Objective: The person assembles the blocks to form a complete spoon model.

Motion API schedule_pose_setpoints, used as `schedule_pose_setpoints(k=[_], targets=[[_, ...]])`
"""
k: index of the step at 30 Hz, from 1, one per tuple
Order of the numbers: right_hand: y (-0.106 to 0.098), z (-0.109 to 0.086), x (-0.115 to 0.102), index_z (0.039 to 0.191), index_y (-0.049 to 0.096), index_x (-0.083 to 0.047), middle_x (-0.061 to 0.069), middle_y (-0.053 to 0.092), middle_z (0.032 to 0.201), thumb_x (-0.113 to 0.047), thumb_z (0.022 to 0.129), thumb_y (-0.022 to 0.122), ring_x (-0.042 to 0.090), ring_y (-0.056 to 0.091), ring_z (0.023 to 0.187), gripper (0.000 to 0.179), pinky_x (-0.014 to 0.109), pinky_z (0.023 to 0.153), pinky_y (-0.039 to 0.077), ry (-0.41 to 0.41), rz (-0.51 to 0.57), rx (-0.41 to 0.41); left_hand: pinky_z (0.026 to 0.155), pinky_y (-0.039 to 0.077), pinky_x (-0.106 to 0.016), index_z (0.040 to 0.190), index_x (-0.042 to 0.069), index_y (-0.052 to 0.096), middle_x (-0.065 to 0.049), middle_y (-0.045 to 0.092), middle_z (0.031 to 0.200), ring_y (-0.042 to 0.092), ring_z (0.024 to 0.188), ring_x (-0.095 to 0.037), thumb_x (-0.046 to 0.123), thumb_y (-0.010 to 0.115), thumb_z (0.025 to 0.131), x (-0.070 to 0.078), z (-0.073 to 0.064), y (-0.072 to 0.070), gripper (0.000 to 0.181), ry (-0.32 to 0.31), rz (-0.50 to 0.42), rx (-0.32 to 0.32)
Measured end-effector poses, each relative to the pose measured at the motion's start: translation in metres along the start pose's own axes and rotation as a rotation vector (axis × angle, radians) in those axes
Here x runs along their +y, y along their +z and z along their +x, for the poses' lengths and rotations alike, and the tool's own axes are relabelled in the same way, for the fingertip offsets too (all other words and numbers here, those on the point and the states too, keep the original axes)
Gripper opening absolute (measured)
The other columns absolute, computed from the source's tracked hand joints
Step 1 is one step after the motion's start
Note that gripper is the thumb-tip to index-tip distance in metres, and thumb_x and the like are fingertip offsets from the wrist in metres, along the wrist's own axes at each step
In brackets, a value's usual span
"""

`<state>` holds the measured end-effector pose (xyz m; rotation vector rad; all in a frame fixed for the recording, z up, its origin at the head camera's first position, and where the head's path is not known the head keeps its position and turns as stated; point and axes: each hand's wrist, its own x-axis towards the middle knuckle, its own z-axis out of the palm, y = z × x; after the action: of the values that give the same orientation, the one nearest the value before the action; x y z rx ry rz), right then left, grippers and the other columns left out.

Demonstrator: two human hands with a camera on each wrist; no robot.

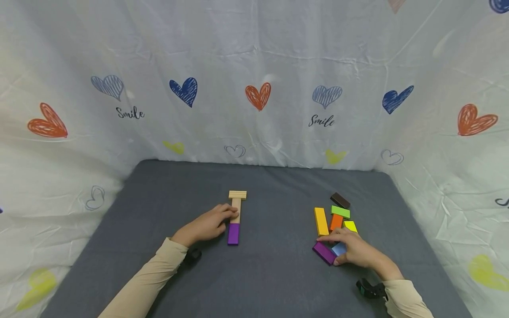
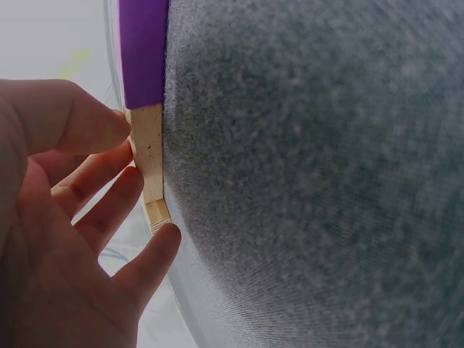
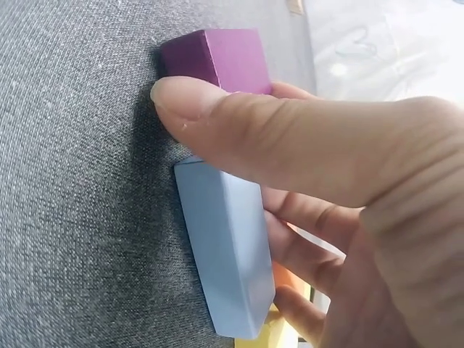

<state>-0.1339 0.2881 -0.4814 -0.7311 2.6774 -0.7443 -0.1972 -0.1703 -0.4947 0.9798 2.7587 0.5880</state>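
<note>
From where I stand, the person's two hands are well apart over the grey-covered desk point(image 1: 274, 278), each at its own set of coloured blocks. The left hand point(image 1: 204, 225) is loosely spread, its fingertips resting on the plain wooden block point(image 1: 236, 204) from the left side, with the thumb lying along its edge near the joint; I see no firm grip there. That block sits in the middle of a T: a crosswise wooden block point(image 1: 237, 194) touches its far end, and a violet block point(image 1: 233, 236) meets its near end, just right of the thumb. Over on the right, the right hand point(image 1: 355, 249) is partly closed, pinching the purple block point(image 1: 324, 253) between thumb and forefinger, the thumb across its near end and the forefinger at the far one. Whether that block is off the cloth I can't tell. A light blue block point(image 1: 339, 249) lies under the arch of the same hand, close beside the purple one. Just past the fingers are an amber block point(image 1: 321, 221), an orange block point(image 1: 336, 221) and a yellow block point(image 1: 350, 225), with a green block point(image 1: 340, 212) and a dark brown block point(image 1: 340, 200) farther off.
</note>
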Motion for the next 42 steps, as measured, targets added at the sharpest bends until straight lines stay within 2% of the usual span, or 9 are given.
schedule_pose_setpoints(k=[6,10,13,17,20,27,35,42], targets=[[-0.001,0.000,-0.001,0.126,0.067,-0.029,0.005,0.062,0.122,-0.023,0.068,0.088,0.020,0.051,0.104,0.062,0.038,0.082,0.045,0.043,0.022,-0.011,0.106,0.045,-0.042,0.136,0.010,0.059,-0.004,0.051,0.145,0.047,0.133,-0.024,0.006,0.052,0.094,0.001,0.000,0.000,0.043,0.003,-0.001,0.001],[-0.001,-0.001,-0.004,0.127,0.067,-0.025,0.002,0.064,0.116,-0.029,0.068,0.088,0.016,0.052,0.099,0.063,0.036,0.082,0.043,0.029,0.009,0.026,0.105,0.045,-0.042,0.136,0.010,0.059,-0.004,0.051,0.145,0.048,0.132,-0.024,0.006,0.052,0.094,0.001,0.000,0.000,0.043,0.005,0.003,0.002],[0.001,0.000,-0.011,0.125,0.067,-0.024,-0.001,0.064,0.115,-0.033,0.067,0.089,0.016,0.054,0.099,0.063,0.037,0.083,0.044,0.023,0.000,0.060,0.105,0.046,-0.042,0.136,0.010,0.059,-0.004,0.051,0.145,0.048,0.131,-0.023,0.005,0.052,0.094,0.001,0.000,0.000,0.043,0.003,0.004,0.003],[0.006,0.006,-0.024,0.123,0.068,-0.024,0.000,0.061,0.121,-0.036,0.067,0.089,0.021,0.053,0.109,0.060,0.041,0.088,0.048,0.034,0.005,0.064,0.104,0.046,-0.042,0.136,0.010,0.059,-0.004,0.051,0.144,0.048,0.131,-0.023,0.005,0.052,0.094,0.002,0.000,0.000,0.043,-0.001,0.001,0.001],[0.011,0.012,-0.034,0.121,0.067,-0.022,0.000,0.061,0.121,-0.037,0.067,0.089,0.022,0.053,0.111,0.060,0.043,0.092,0.049,0.029,-0.013,0.072,0.104,0.046,-0.042,0.136,0.010,0.059,-0.004,0.051,0.145,0.048,0.132,-0.023,0.005,0.052,0.095,0.002,0.000,0.000,0.042,0.000,-0.006,0.003],[0.033,0.032,-0.058,0.114,0.065,-0.018,-0.004,0.063,0.116,-0.037,0.065,0.091,0.016,0.058,0.109,0.059,0.045,0.098,0.050,0.019,-0.010,0.096,0.103,0.046,-0.042,0.137,0.010,0.059,-0.004,0.051,0.145,0.048,0.131,-0.023,0.006,0.052,0.095,0.003,-0.001,0.000,0.043,-0.004,-0.003,-0.002],[0.059,0.060,-0.089,0.112,0.060,-0.017,-0.004,0.063,0.111,-0.034,0.064,0.091,0.014,0.057,0.107,0.060,0.041,0.094,0.050,-0.045,0.026,0.110,0.103,0.046,-0.043,0.137,0.009,0.059,-0.006,0.051,0.145,0.048,0.131,-0.025,0.005,0.052,0.095,0.003,-0.001,-0.001,0.043,0.002,0.007,0.002],[0.083,0.086,-0.126,0.112,0.061,-0.018,-0.004,0.063,0.109,-0.045,0.062,0.091,0.013,0.057,0.103,0.064,0.035,0.091,0.051,-0.102,0.031,0.134,0.104,0.046,-0.044,0.137,0.009,0.059,-0.006,0.052,0.144,0.049,0.130,-0.025,0.004,0.053,0.093,0.002,-0.001,-0.001,0.044,0.004,0.010,0.009]])
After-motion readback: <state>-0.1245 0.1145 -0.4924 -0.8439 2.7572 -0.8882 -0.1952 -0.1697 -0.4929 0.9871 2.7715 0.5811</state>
